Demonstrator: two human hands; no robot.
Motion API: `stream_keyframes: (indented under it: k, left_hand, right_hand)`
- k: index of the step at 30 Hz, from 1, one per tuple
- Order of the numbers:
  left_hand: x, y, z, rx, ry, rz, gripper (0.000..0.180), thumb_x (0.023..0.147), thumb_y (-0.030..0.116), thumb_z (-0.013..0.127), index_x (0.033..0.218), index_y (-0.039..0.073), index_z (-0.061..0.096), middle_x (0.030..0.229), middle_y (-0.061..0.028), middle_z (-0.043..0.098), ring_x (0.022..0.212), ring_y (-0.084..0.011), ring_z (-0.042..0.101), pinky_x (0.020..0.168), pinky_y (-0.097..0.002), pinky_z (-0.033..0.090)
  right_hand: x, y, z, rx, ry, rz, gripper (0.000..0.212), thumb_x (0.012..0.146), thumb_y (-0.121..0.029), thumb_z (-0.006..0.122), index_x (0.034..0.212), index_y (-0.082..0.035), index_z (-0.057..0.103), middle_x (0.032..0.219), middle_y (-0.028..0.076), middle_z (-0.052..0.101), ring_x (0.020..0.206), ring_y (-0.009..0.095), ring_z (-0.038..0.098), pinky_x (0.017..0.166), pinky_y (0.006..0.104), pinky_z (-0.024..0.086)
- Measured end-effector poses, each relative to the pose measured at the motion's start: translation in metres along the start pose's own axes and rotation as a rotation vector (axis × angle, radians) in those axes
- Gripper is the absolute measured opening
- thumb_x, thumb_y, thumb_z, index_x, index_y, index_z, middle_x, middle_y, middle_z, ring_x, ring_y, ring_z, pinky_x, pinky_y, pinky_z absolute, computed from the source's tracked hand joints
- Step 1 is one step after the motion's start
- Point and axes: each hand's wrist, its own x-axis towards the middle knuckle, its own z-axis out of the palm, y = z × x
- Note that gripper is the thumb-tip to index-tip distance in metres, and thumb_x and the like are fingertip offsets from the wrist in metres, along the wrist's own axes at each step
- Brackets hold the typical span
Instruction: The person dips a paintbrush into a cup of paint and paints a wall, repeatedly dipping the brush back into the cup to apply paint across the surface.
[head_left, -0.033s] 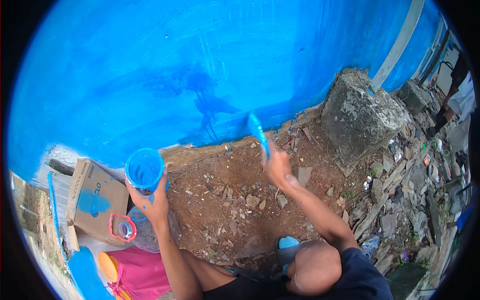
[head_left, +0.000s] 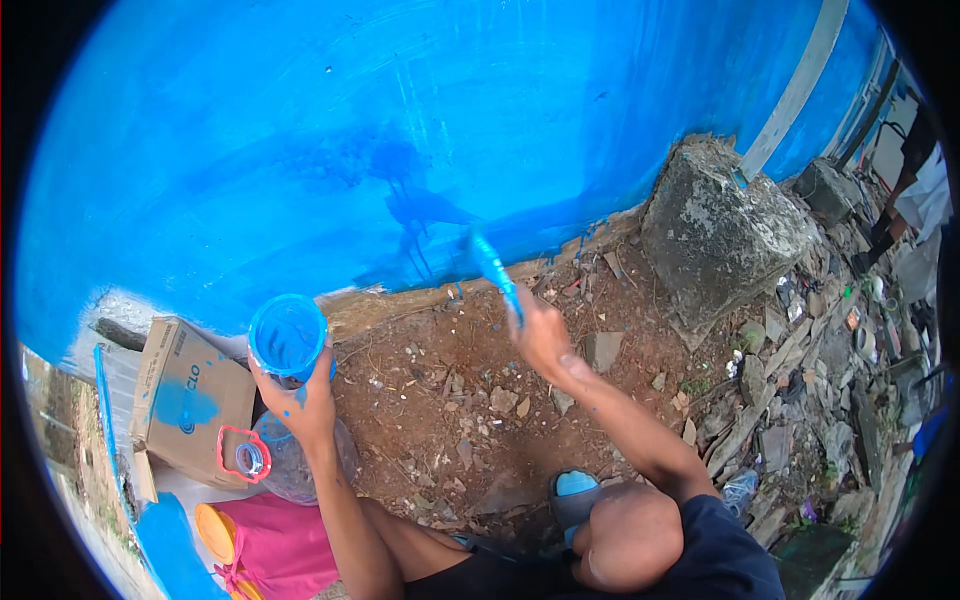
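My left hand (head_left: 308, 408) is closed round a round plastic container (head_left: 288, 338) coated with blue paint, its open top facing up. A few blue smears mark the hand. My right hand (head_left: 546, 338) grips a paintbrush (head_left: 496, 275) by its blue-stained handle. The brush tip lies at the lower part of the blue wall (head_left: 500, 120), just right of a darker, wet-looking patch with drips; the tip is slightly blurred. Below the container, a large clear plastic bottle (head_left: 290, 468) with a red handle is partly hidden by my left arm.
On the left stands a cardboard box (head_left: 190, 405) splashed blue, above a pink cloth bundle (head_left: 285, 545) and a yellow lid (head_left: 215, 532). A big rock (head_left: 725, 235) juts from the wall's foot at right. Rubble (head_left: 800, 400) covers the right side; another person (head_left: 915, 190) is partly visible.
My right hand and the brush have moved a little to the left along the wall's lower edge. The container in my left hand is almost where it was.
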Motion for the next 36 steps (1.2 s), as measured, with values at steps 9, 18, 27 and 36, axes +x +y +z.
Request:
stream_keyframes:
  k: [9, 18, 27, 36]
  left_hand:
    - [-0.004, 0.006, -0.010, 0.059, -0.010, 0.026, 0.073, 0.076, 0.011, 0.086, 0.138, -0.001, 0.049, 0.129, -0.0127, 0.056, 0.119, -0.0238, 0.057, 0.103, -0.0396, 0.045]
    - [-0.008, 0.010, -0.021, 0.091, -0.009, 0.065, 0.072, 0.076, 0.010, 0.086, 0.137, -0.001, 0.049, 0.128, -0.0131, 0.058, 0.117, -0.0231, 0.058, 0.103, -0.0369, 0.045]
    - [-0.009, 0.012, -0.015, 0.068, -0.039, 0.046, 0.070, 0.075, 0.009, 0.086, 0.135, -0.002, 0.051, 0.126, -0.0124, 0.059, 0.116, -0.0223, 0.059, 0.102, -0.0359, 0.045]
    - [-0.005, 0.016, -0.022, 0.051, 0.038, 0.035, 0.070, 0.073, 0.007, 0.086, 0.133, -0.002, 0.051, 0.124, -0.0114, 0.059, 0.114, -0.0204, 0.059, 0.100, -0.0347, 0.045]
  right_hand:
    - [0.007, 0.044, -0.041, -0.017, 0.190, 0.269, 0.020, 0.096, -0.010, 0.060, 0.113, -0.002, 0.066, 0.067, 0.018, 0.068, 0.063, 0.030, 0.072, 0.053, 0.0419, 0.054]
    - [0.024, 0.089, -0.055, -0.287, 0.421, 0.354, 0.017, 0.096, -0.013, 0.058, 0.102, 0.001, 0.065, 0.069, 0.026, 0.066, 0.067, 0.045, 0.068, 0.056, 0.0515, 0.052]
    - [0.005, -0.019, 0.034, 0.041, -0.177, -0.187, 0.030, 0.096, -0.008, 0.058, 0.124, 0.002, 0.055, 0.071, 0.020, 0.067, 0.051, 0.029, 0.065, 0.039, 0.0391, 0.051]
    - [-0.005, 0.099, -0.062, -0.293, 0.481, 0.329, 0.013, 0.096, -0.012, 0.059, 0.098, -0.001, 0.066, 0.066, 0.025, 0.064, 0.064, 0.042, 0.069, 0.052, 0.0498, 0.050]
